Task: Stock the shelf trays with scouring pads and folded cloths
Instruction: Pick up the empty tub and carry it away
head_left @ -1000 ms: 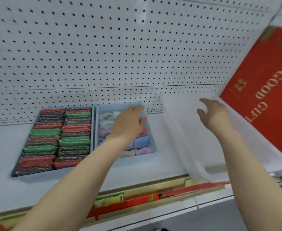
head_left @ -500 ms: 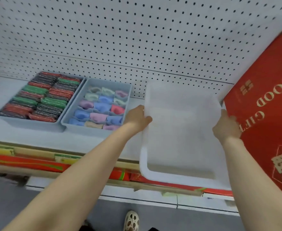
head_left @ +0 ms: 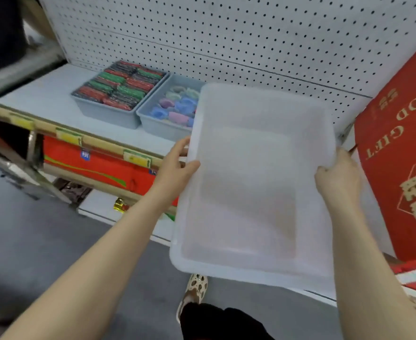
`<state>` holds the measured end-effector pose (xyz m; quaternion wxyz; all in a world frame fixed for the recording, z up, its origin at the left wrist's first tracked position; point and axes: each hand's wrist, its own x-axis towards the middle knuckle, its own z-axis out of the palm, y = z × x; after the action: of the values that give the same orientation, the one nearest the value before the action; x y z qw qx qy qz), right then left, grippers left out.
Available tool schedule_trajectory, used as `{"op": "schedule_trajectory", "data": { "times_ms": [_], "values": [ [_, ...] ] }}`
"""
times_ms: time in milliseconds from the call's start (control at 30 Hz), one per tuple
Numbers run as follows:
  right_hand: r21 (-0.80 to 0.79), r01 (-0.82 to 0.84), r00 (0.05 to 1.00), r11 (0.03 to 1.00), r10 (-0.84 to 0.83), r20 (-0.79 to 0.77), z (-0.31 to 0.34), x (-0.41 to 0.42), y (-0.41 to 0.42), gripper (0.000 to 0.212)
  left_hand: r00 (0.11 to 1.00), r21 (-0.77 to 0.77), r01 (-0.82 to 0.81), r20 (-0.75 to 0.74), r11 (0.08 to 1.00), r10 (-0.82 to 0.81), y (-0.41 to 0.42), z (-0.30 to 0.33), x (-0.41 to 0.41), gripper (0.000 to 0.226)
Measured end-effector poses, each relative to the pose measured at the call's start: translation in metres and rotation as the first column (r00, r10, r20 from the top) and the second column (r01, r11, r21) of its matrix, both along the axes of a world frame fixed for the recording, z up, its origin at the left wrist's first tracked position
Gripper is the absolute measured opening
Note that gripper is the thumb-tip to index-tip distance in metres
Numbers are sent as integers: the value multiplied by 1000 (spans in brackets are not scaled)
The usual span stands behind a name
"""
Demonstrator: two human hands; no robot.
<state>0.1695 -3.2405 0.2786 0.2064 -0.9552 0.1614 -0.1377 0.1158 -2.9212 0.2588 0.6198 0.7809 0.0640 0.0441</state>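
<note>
Two hands grip a translucent white plastic tub [head_left: 256,182]: left hand [head_left: 175,165] curled on its nine o'clock rim, right hand [head_left: 337,177] on its three o'clock rim. Grey trays of scouring pads [head_left: 118,94] and folded cloths [head_left: 175,106] sit at eleven o'clock on the shelf [head_left: 42,94].

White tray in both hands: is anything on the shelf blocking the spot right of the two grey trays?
Nothing visible blocks it. The white tray itself hides that stretch of shelf, so the surface behind it cannot be checked. The red gift bag borders it on the right.

Bright even light, soft faint shadows, slight overall blur, wide-angle bending at the edges
</note>
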Motion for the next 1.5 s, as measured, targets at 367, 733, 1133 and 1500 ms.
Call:
{"op": "schedule_trajectory", "data": {
  "times_ms": [367, 733, 1133, 1500],
  "values": [
    [227, -267, 964, 937, 264, 44, -32, -135, 72, 42, 931, -188, -364, -86, 912, 354, 44, -40, -205, 57],
    [259, -597, 778, 759, 627, -45, -79, -140, 227, 49, 672, -200, -740, -168, 642, 721, 139, -76, -292, 46],
    [410, -796, 474, 446, 880, -37, -106, -52, 443, 55, 304, -121, -951, -181, 285, 935, 264, -91, -270, 46],
    [427, -879, 212, 213, 976, -51, -124, -21, 673, 55, 7, -118, -993, -183, -15, 983, 410, -100, -265, 48]
  ]
}}
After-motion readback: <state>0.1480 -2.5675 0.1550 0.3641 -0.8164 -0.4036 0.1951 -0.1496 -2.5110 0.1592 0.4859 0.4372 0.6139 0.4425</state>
